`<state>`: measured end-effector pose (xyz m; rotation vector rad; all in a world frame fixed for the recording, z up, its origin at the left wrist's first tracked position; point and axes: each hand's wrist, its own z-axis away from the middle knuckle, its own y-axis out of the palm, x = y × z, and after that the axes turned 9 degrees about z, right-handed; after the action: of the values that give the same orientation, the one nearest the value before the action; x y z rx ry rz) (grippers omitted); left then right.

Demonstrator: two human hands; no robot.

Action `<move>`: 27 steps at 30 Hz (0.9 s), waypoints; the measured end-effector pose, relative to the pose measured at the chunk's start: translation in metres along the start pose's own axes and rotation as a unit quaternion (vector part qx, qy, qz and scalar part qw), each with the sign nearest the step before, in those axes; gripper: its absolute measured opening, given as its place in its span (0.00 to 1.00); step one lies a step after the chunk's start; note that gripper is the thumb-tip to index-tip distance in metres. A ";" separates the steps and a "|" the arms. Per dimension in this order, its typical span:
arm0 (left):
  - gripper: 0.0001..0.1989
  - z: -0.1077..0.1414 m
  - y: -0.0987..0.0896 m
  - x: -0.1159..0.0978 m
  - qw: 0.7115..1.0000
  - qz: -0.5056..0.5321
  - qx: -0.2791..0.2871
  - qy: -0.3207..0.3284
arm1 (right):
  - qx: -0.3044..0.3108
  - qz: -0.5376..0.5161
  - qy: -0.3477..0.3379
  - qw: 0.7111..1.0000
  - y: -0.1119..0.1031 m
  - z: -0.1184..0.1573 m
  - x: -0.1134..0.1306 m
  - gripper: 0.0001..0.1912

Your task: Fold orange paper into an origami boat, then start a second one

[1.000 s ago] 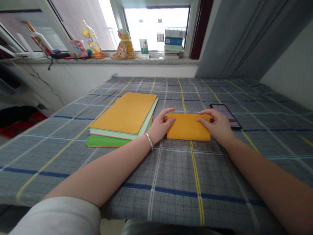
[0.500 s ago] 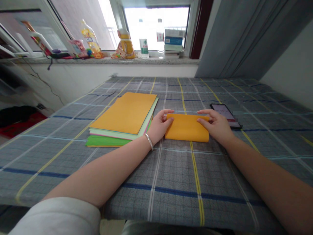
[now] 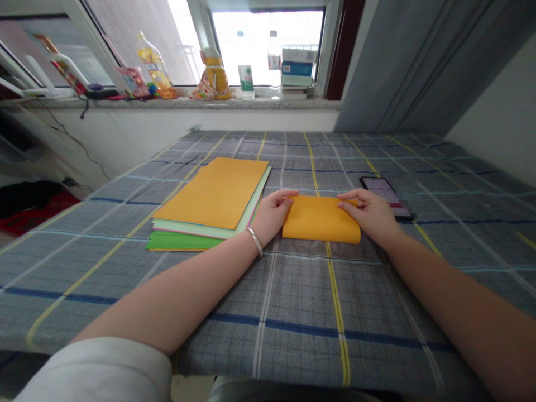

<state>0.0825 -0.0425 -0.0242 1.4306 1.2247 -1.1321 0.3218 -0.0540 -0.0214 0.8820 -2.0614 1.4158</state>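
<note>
In the head view, the left hand (image 3: 271, 215) has moved a little: its thumb is now nearer to the far left corner of the orange paper (image 3: 320, 220). The paper's near right corner has shifted slightly outward. I judge this as a small adjustment of the fold rather than a new step. The paper lies between the two hands and looks doubled over, with its near edge rounded. The left hand pinches the left corner; the right hand (image 3: 374, 215) pinches the right one, its thumb on top.

The surface is covered by a grey checked cloth (image 3: 301, 301). To the left lies a stack of coloured sheets (image 3: 218, 192), and beside the right hand a phone (image 3: 387, 195). Behind, a windowsill (image 3: 167, 104) carries a yellow bottle (image 3: 154, 64) and some boxes (image 3: 296, 68); a grey curtain (image 3: 402, 61) hangs at right.
</note>
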 end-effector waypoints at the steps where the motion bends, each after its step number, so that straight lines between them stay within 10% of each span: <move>1: 0.11 0.000 0.000 0.000 1.000 -0.011 -0.003 0.002 | 0.004 -0.003 0.005 1.000 0.000 -0.001 -0.001 0.11; 13: 0.13 0.005 0.008 -0.013 0.990 -0.133 0.013 -0.032 | 0.162 0.060 -0.032 0.985 -0.007 -0.010 0.008 0.07; 27: 0.15 0.006 0.016 0.000 0.993 -0.072 0.085 -0.035 | 0.167 0.028 0.008 0.985 0.014 -0.009 0.027 0.03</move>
<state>0.0976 -0.0504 -0.0241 1.4324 1.2219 -1.4014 0.2934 -0.0485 -0.0084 0.9436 -1.8789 1.8293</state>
